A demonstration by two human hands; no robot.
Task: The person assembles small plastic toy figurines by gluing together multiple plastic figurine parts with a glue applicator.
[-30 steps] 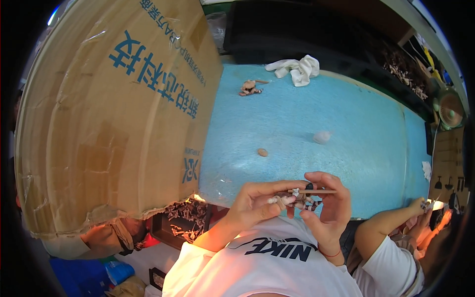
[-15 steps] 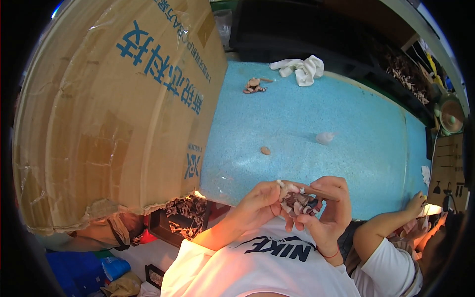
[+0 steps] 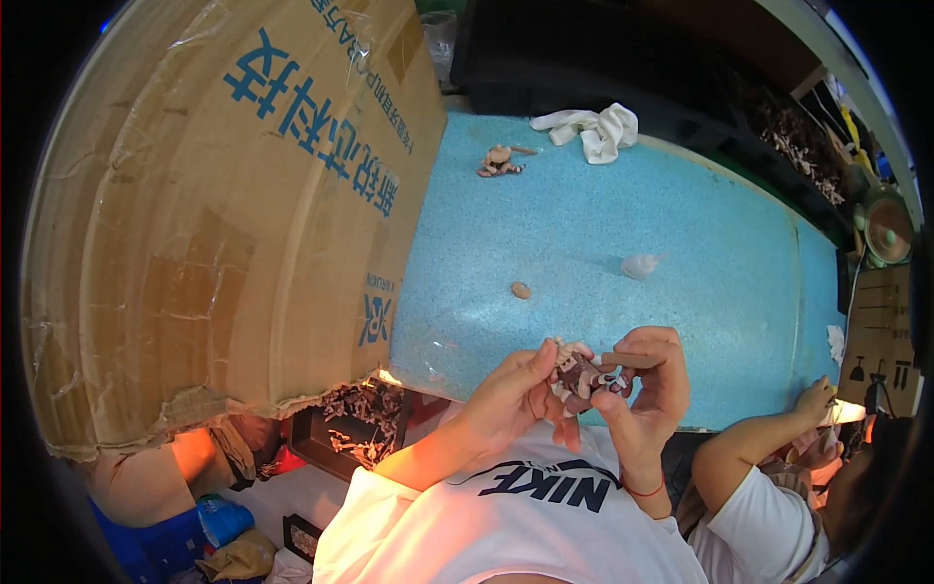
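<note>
Close in front of my white shirt, both hands hold a small figurine (image 3: 582, 378) in pink, white and dark colours. My left hand (image 3: 514, 391) is closed on its left side with thumb and fingers. My right hand (image 3: 646, 414) grips the other side, the thumb pressed to its lower part. A flat brown piece (image 3: 630, 360) sticks out by the right fingers; whether it belongs to the figurine I cannot tell. Farther off on the blue tabletop (image 3: 564, 224) lie a small brown oval piece (image 3: 520, 290) and a similar figurine-like item (image 3: 499, 163).
A large cardboard box (image 3: 224, 214) walls off the left. Toward the back lies a white cloth (image 3: 608, 134); a small whitish translucent object (image 3: 641, 265) sits mid-table. Black trays of small parts (image 3: 365, 409) show at lower left. A co-worker's arm (image 3: 749, 448) rests at the right edge.
The figurine has turned a little between my fingers, and the flat brown piece shows more clearly. My right hand has risen slightly. At lower left, another person's limb has shifted.
</note>
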